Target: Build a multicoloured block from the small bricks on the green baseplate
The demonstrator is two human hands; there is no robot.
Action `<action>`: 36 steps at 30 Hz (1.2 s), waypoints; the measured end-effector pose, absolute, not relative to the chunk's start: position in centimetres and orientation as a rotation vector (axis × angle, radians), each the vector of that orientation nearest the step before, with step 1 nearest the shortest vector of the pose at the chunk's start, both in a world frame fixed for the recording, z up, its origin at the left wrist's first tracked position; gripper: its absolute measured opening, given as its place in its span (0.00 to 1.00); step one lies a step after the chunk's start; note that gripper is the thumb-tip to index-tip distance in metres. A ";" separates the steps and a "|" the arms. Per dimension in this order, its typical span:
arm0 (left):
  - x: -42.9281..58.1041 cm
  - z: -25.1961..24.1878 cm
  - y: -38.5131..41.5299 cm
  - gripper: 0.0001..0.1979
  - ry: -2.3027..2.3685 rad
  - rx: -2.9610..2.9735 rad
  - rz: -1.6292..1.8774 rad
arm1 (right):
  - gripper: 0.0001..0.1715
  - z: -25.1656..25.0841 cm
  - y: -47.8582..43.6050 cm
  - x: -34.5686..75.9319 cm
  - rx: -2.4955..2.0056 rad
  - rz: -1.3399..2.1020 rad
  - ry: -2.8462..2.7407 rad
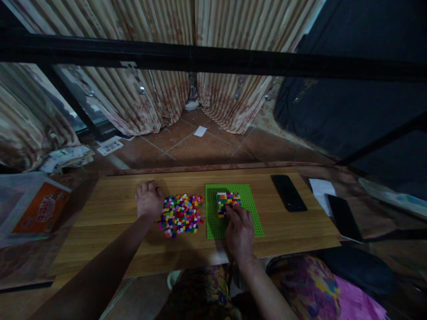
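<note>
Toy bricks, too many to count, are lying in one loose pile on one wooden table, as the head view is showing. One green board is lying just right of the pile, and one multicoloured block of bricks is sitting on it. Over the board, the right hand is touching the block with its bent fingers; whether they are pinching a brick, I cannot tell. Just left of the pile, the left hand is resting palm down, its fingers curling; how tightly, I cannot tell. One black phone is lying right of the board.
</note>
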State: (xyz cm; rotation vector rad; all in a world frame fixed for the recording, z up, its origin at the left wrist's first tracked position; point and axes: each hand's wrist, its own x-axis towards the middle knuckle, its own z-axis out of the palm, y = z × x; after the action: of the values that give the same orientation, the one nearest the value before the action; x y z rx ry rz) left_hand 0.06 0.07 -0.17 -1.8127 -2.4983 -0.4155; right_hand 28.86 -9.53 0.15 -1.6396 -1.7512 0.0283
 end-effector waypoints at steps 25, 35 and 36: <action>0.0 -0.4 0.0 0.21 -2.499 -1.821 -0.440 | 0.11 0.0 -12.4 22.4 -1.466 0.241 -2.134; 0.0 -0.3 -0.1 0.19 -2.475 -1.805 -0.430 | 0.09 -1.0 -11.5 22.7 -1.435 0.193 -2.217; 0.0 -0.3 -0.1 0.19 -2.473 -1.804 -0.440 | 0.09 -0.9 -11.4 22.7 -1.445 0.203 -2.226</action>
State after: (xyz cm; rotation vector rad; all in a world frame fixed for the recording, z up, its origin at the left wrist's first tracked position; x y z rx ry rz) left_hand -0.02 -0.14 -0.30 -1.8035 -2.4731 -0.4395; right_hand 22.68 -11.42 -0.90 -1.4455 -2.2261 0.2029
